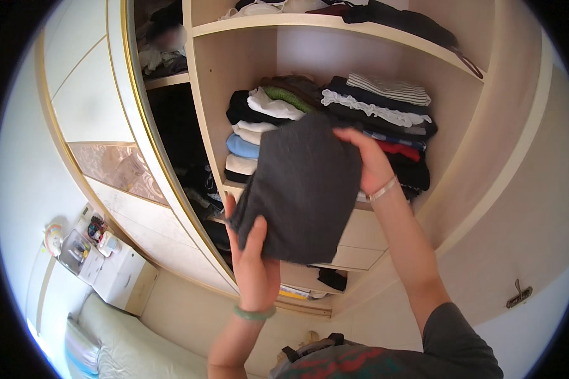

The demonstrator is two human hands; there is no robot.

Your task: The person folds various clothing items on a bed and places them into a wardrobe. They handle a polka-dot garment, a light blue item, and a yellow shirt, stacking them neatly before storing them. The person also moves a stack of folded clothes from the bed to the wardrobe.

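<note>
A dark grey folded garment (303, 189) is held up in front of an open wardrobe. My left hand (253, 259) grips its lower edge, thumb over the cloth. My right hand (367, 158) holds its upper right corner, close to the stacks. Behind it, on the wardrobe's middle shelf (234, 187), stand two piles of folded clothes: a left pile (259, 120) in black, white, green and blue, and a right pile (385, 107) with a striped piece on top, then dark, white-frilled and red pieces.
An upper shelf (310, 22) carries more clothes. Drawers (360, 234) sit below the middle shelf. The wardrobe door (107, 126) stands open at left. A white bedside cabinet (117, 271) with small items and a bed (133, 347) lie lower left.
</note>
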